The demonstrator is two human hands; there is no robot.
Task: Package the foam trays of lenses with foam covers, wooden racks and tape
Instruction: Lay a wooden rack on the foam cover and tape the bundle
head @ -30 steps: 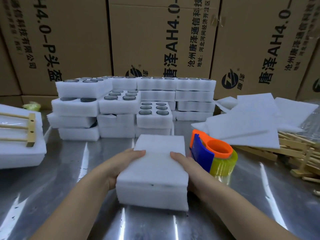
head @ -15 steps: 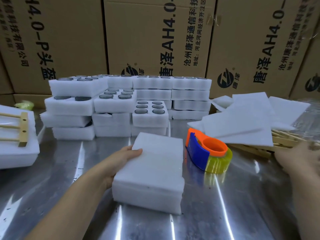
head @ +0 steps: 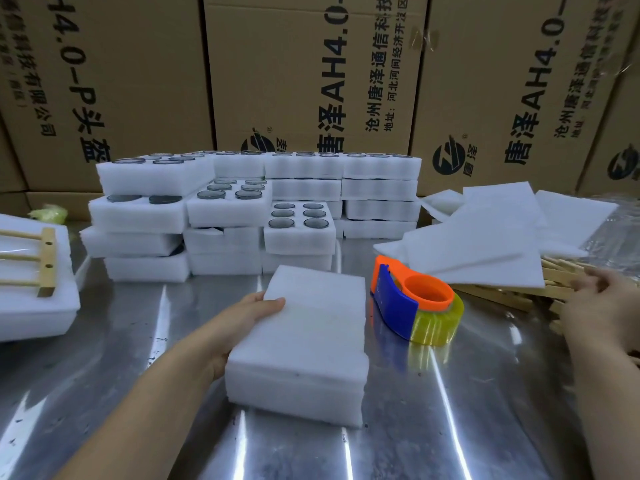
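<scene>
A covered foam tray stack [head: 304, 341] lies in front of me on the steel table [head: 485, 410]. My left hand [head: 242, 317] holds its left side, thumb on the top cover. My right hand [head: 602, 306] is out at the right edge, blurred, fingers touching the pile of wooden racks [head: 519, 294] beneath loose foam covers [head: 491, 244]. Whether it grips a rack cannot be made out. An orange and blue tape dispenser [head: 412, 299] with yellowish tape stands right of the tray stack.
Stacks of foam trays of dark lenses [head: 252, 209] line the back of the table before large cardboard boxes [head: 304, 74]. At far left lies a finished package with a wooden rack [head: 41, 261] on it.
My right hand left the tray stack's right side and swung out to the wooden racks at the far right. My left hand stayed on the stack.
</scene>
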